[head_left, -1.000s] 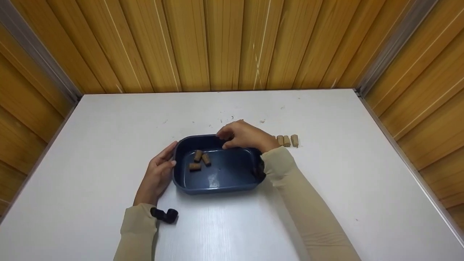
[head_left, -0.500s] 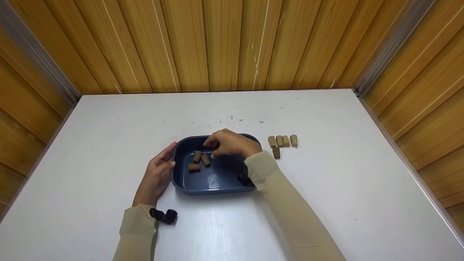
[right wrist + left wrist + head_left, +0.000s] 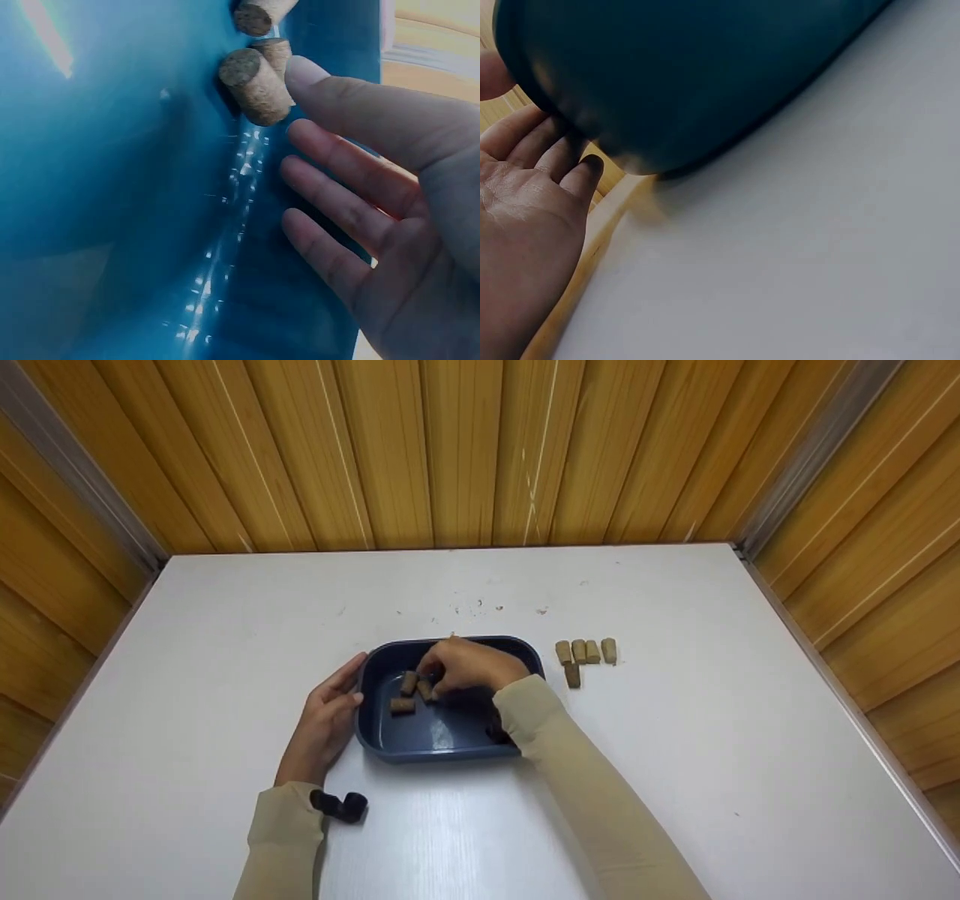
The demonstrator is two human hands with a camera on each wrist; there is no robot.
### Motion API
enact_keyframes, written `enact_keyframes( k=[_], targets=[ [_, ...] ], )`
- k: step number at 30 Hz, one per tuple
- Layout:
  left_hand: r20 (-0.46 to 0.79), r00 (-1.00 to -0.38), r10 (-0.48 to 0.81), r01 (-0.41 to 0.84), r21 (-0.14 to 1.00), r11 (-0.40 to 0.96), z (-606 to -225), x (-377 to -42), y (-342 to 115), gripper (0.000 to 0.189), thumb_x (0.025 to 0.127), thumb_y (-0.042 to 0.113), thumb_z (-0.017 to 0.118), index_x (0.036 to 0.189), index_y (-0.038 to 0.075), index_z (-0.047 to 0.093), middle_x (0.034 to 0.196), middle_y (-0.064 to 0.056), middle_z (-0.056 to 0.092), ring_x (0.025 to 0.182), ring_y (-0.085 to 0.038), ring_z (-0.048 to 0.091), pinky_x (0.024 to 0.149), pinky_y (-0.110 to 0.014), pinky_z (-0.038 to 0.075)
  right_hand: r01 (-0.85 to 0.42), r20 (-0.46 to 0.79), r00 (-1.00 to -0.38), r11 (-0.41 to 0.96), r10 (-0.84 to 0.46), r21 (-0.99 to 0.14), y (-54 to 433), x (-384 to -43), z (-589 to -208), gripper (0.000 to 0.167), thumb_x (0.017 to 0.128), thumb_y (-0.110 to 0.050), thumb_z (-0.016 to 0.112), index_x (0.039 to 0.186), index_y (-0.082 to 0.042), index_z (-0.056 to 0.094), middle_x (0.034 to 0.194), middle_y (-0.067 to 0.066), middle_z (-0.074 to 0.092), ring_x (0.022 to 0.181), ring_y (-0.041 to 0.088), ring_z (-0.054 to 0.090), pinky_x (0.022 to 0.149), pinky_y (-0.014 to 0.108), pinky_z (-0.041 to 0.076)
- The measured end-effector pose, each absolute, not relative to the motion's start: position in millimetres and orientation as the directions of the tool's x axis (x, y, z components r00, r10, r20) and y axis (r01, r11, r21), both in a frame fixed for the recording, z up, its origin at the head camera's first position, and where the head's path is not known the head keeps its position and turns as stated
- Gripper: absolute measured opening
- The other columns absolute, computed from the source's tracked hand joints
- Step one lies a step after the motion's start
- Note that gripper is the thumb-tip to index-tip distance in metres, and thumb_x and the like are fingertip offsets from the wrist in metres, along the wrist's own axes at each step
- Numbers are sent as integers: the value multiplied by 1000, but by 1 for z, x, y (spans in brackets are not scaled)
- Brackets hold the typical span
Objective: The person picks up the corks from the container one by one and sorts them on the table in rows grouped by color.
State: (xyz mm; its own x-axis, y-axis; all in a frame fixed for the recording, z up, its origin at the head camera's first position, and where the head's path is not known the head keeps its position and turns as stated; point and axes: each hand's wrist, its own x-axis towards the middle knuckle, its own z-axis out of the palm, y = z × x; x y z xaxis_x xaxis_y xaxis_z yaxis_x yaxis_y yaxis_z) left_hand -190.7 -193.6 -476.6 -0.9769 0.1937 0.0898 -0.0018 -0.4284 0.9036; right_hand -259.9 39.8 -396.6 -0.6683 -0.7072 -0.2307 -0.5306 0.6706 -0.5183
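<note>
A dark blue plastic tray [image 3: 450, 754] holds three brown corks at its left end. One cork [image 3: 403, 706] lies sideways; a second cork [image 3: 409, 683] and a third cork [image 3: 425, 690] lean close together. My left hand [image 3: 322, 720] rests against the tray's left outer side, its fingers fairly straight, as the left wrist view also shows. My right hand [image 3: 472, 666] reaches into the tray, thumb and forefinger at the third cork. In the right wrist view, the thumb tip is right beside a cork [image 3: 257, 88], while the other visible fingers extend loosely.
Right of the tray, several pale corks [image 3: 579, 652] stand in a row on the white table [image 3: 712, 720]. A darker cork [image 3: 573, 676] lies just in front of them. Small crumbs [image 3: 480, 604] dot the table behind the tray. Wood-patterned walls [image 3: 465, 450] enclose the back and sides.
My right hand has moved left and down into the tray to the third cork, uncovering the corks on the table. The left hand and tray have stayed put.
</note>
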Motion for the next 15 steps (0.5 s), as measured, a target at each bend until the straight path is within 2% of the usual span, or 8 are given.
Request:
enact_keyframes(
  k=[8,15],
  targets=[
    [98,-976,196,6,906,-423,-476,-190,-194,64,86,-13,41,147,-10,24,156,-20,27,131,-3,45,109,-18,37,-531,-235,-664,668,-710,-521,39,-258,-400,27,81,-10,74,108,-12,73,98,-1,71,82,9,59,77,23,53],
    [102,-975,197,6,899,-437,-477,-190,-194,63,86,-14,40,147,-11,23,156,-20,27,131,-3,45,109,-18,37,-580,-216,-661,671,-719,-462,38,-258,-404,27,82,-13,74,109,-14,72,99,-4,70,83,8,59,78,22,52]
  ],
)
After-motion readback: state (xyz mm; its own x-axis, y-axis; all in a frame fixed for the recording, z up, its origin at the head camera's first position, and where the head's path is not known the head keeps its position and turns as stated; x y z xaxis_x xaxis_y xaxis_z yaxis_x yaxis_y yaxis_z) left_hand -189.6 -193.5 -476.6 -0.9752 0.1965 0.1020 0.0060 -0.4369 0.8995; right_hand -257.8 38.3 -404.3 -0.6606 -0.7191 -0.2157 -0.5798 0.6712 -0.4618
